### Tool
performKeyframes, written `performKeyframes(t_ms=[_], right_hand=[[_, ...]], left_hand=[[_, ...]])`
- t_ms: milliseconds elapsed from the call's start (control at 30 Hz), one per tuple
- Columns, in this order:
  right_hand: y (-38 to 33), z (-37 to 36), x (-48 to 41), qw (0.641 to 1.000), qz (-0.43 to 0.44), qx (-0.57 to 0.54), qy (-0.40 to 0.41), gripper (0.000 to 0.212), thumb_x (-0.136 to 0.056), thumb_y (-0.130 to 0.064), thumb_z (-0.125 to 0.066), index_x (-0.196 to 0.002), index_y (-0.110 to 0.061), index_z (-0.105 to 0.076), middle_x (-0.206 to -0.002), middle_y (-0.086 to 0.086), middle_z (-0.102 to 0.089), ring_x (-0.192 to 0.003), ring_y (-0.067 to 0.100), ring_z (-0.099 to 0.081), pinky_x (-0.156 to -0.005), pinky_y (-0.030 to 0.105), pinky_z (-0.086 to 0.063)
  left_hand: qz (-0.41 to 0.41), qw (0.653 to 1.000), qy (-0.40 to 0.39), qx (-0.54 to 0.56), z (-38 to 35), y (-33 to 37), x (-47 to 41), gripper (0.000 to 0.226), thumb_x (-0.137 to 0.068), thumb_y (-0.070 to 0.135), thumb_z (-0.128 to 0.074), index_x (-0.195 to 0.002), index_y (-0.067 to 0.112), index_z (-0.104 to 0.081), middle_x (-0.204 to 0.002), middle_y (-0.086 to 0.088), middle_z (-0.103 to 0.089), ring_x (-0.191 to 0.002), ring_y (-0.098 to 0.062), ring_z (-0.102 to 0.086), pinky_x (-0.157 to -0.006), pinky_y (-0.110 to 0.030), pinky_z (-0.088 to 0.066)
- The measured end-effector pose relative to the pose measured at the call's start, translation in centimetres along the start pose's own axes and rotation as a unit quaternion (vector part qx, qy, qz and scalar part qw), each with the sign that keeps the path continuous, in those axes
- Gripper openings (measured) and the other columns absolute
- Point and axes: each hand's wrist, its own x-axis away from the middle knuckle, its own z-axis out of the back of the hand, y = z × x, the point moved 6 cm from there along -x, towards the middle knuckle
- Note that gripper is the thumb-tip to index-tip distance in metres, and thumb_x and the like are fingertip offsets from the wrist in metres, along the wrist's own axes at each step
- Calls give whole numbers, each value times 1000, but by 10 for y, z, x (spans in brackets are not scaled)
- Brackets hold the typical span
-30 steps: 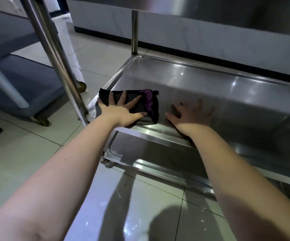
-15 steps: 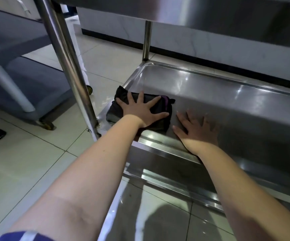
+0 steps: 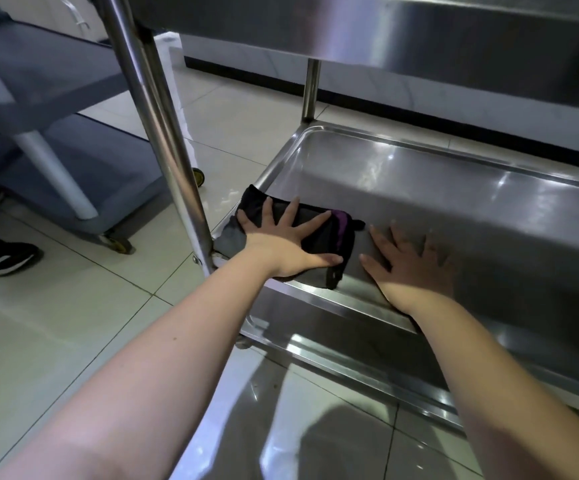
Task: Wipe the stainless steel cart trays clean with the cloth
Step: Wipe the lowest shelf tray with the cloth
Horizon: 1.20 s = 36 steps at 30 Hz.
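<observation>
Steel cart tray [image 3: 454, 188], L hand [image 3: 281, 244] flat on cloth [image 3: 319, 237]

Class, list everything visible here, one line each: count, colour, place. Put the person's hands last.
steel trays: three, silver, stacked on the cart
cloth: one, black and purple, middle tray's near-left corner
cart posts: two, silver, at the trays' left corners
plastic cart: one, grey, left
shoe: one, black with white stripes, left edge
floor: one, pale tiles, underneath
left hand: one, flat on the cloth
right hand: one, flat on the middle tray beside the cloth
</observation>
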Motion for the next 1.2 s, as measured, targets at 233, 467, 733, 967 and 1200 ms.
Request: performKeyframes(t_ms=[233,467,733,967,1200], right_hand=[[2,5,-2,1000,-11,8,-6,64,-87,-78,-10,-147,-58,5,-161,-21,11,-148,38,13,-111,70,7],[2,6,-5,1000,6,-4,-11,62,-89,-76,-10,-146,-58,4,-161,-20,12,-147,41,11,-109,72,7],[-6,29,6,988,34,-125,81,45,-98,-49,-40,-141,-37,-44,-150,0,-42,-139,32,-32,-114,57,-24],[-92,31,60,950,245,-181,71,50,-84,-51,-69,-126,-24,-65,-135,-5,-56,-124,18,-46,-100,36,-41],[-89,31,52,946,175,-260,82,20,-89,-31,-69,-105,-21,-73,-114,-6,-66,-109,19,-55,-91,36,-46]], left_hand=[[-10,999,31,-14,21,26,-43,89,-61,102,-13,-139,68,12,-164,6,14,-146,-43,18,-100,-79,12],[4,1000,-11,-4,-6,12,11,93,-47,106,-6,-130,74,20,-162,10,19,-145,-40,24,-99,-77,14],[7,1000,-12,12,0,16,25,74,-73,94,-14,-139,70,8,-162,9,18,-146,-38,23,-101,-74,19],[-106,977,134,124,35,-2,52,44,-101,36,-45,-145,31,-46,-151,-1,-44,-141,-28,-34,-113,-48,-31],[-178,954,215,109,22,-21,101,40,-94,43,-60,-121,14,-69,-122,-4,-67,-116,-22,-57,-100,-37,-41]])
